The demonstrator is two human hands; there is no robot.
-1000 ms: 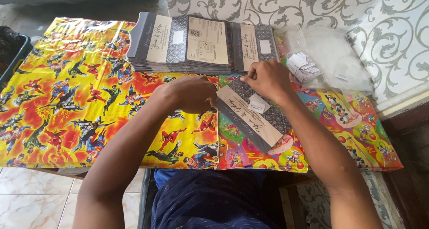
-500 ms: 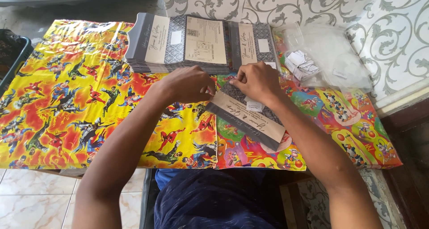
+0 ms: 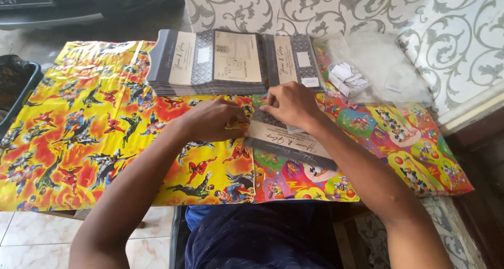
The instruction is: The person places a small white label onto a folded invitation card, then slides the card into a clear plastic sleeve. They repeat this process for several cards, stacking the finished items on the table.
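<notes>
A table (image 3: 79, 143) is covered by two glossy plastic sheets printed with cartoon figures, one yellow and red on the left, one multicoloured (image 3: 409, 143) on the right; their surfaces are smooth and shiny, with creases seen near the far edge; a wall (image 3: 315, 6) patterned with grey scrollwork on white stands behind. At the far side of the table a thick stack of opened-out cards (image 3: 231, 61) is laid flat; the stack is grey and cream, three panels are seen on its top sheet, and many thin edges are shown along its near side, too many to be counted. To the right of the stack a heap of clear, crinkled plastic sleeves (image 3: 388, 69) is piled, with one small bundle of white paper slips (image 3: 346, 80) lying against it. One folded card (image 3: 289, 143), a long rectangle of stiff matt paper in cream with grey patterned borders, is laid slantwise near the table's front edge, between the two hands. The left hand (image 3: 212, 119) is curled loosely, its fingertips pressed on the card's left end; the right hand (image 3: 289, 103) is bent over the card's upper edge, with thumb and fingers pinched together on the paper; whether a small white slip is held under them cannot be told.
</notes>
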